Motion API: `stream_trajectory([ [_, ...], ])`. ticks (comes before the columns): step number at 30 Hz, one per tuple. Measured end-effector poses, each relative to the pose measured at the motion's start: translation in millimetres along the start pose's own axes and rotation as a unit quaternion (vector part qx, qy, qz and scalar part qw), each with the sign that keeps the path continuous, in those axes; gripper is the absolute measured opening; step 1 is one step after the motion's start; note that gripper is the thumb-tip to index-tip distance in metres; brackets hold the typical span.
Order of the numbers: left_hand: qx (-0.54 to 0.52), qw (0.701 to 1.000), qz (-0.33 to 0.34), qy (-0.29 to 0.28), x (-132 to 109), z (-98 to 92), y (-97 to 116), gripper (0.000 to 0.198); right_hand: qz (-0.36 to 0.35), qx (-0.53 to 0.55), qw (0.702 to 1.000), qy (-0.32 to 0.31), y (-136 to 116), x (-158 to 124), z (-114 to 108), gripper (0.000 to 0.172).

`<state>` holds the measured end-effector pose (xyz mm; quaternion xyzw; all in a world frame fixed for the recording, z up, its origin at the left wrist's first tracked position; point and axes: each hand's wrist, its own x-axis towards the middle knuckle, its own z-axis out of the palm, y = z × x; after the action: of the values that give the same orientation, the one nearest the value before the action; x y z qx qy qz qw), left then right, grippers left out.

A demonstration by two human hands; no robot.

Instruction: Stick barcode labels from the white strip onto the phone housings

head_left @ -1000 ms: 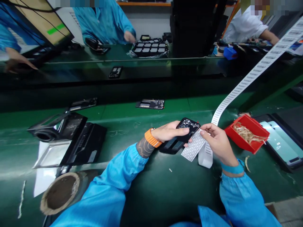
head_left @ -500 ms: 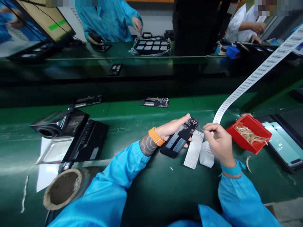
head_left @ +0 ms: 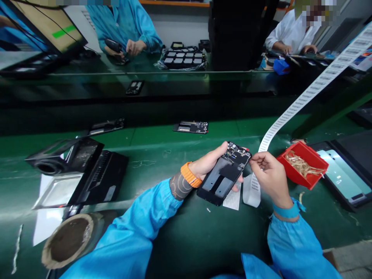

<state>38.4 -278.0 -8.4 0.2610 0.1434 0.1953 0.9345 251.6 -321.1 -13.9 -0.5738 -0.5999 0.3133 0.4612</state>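
My left hand [head_left: 207, 164] grips an opened black phone frame [head_left: 223, 174], tilted with its circuit end up and its inside facing me. My right hand [head_left: 269, 176] is pinched at the frame's top right corner, fingers pressed together on something too small to name. A white label strip [head_left: 302, 99] runs from the upper right down to my right hand and curls on the green mat [head_left: 186, 232]. A white sheet of small stickers [head_left: 232, 199] lies under the phone frame.
A red bin [head_left: 302, 164] of peeled scraps sits right of my hand, a tray with a pale screen [head_left: 341, 174] beyond it. Black fixture [head_left: 78, 170] and tape roll [head_left: 68, 240] at left. Phone frames [head_left: 192, 127] ride the belt. Two other people work at the far bench.
My left hand has turned the phone frame so its inside faces me and lifted it. My right hand has moved from the sticker sheet up to the frame's top corner. The sheet now lies beneath the frame.
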Motion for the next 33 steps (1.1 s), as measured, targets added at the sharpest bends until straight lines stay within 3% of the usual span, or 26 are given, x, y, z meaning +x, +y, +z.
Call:
stream_trajectory([
  [4, -0.015, 0.999, 0.032, -0.010, 2, 2.4, 3, 0.089, 0.016, 0.116, 0.993, 0.026, -4, 2, 1, 0.039],
  [7, -0.033, 0.997, 0.071, -0.027, 5, 8.8, 4, 0.094, 0.077, 0.241, 0.967, 0.010, -9, 1, 6, 0.036],
  [10, -0.026, 0.996, 0.069, -0.041, 8, 12.5, 0, 0.105, 0.128, 0.307, 0.943, -0.002, -11, -2, 14, 0.031],
  [14, 0.007, 0.996, 0.083, -0.038, 8, 13.7, -8, 0.104, 0.152, 0.326, 0.931, 0.056, -7, -3, 21, 0.029],
  [18, 0.047, 0.995, 0.083, -0.034, 6, 14.8, -9, 0.099, 0.134, 0.293, 0.943, 0.083, 2, -3, 19, 0.033],
  [21, 0.039, 0.995, 0.084, 0.029, 10, 14.0, -5, 0.088, 0.089, 0.242, 0.962, 0.094, 3, -6, 12, 0.028],
  [23, 0.017, 0.993, 0.065, 0.099, 15, 12.8, -4, 0.082, 0.061, 0.229, 0.970, 0.050, -1, -10, 8, 0.024],
  [25, 0.002, 0.988, 0.036, 0.151, 20, 12.6, -5, 0.074, 0.050, 0.229, 0.970, -0.056, -9, -14, 7, 0.023],
  [28, 0.018, 0.983, 0.024, 0.180, 25, 17.3, -11, 0.053, 0.056, 0.221, 0.949, -0.216, -20, -19, 11, 0.027],
  [30, 0.040, 0.977, 0.031, 0.206, 27, 22.7, -15, 0.043, 0.063, 0.215, 0.939, -0.262, -24, -20, 15, 0.030],
  [33, 0.064, 0.969, 0.029, 0.238, 27, 29.5, -18, 0.043, 0.072, 0.208, 0.935, -0.278, -25, -19, 19, 0.033],
])
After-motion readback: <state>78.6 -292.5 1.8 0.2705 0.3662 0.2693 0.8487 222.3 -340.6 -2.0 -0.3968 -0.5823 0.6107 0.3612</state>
